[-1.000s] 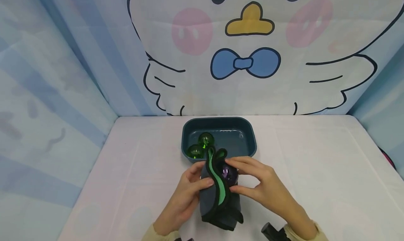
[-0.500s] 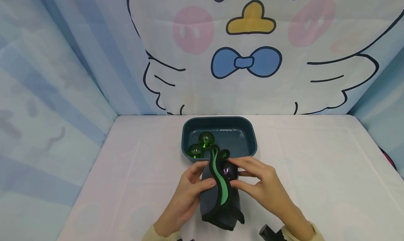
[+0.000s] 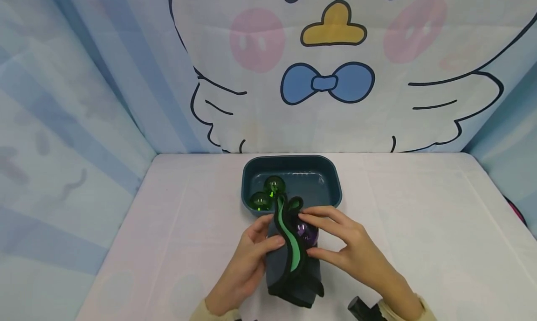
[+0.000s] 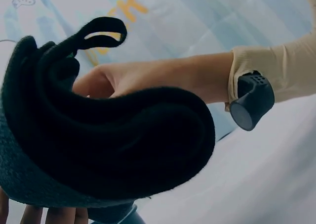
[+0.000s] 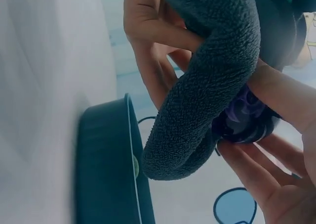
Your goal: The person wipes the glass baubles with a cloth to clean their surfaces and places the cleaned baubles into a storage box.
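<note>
My left hand (image 3: pixel 247 260) grips a folded dark blue-grey towel-like cloth (image 3: pixel 274 265) with black edging and a green strip, thumb on the near face. My right hand (image 3: pixel 352 246) pinches a shiny purple ball (image 3: pixel 308 233) against the right side of the cloth, partly inside its fold. In the right wrist view the purple ball (image 5: pixel 244 117) shows between the right thumb and fingers, beside the fuzzy cloth (image 5: pixel 207 85). Black folds of the cloth (image 4: pixel 148 140) fill much of the left wrist view. Left fingertips (image 4: pixel 59 215) lie under it.
Just behind the cloth stands a dark teal tray (image 3: pixel 331 171) with two green see-through balls (image 3: pixel 274 185) at its left side. White cloth covers the table (image 3: pixel 189 209). A printed curtain (image 3: pixel 356 125) hangs at the back.
The cloth's upper end leaned slightly right half a second ago and has swung back left. The purple ball has turned or dropped slightly toward me. Both hands keep their hold.
</note>
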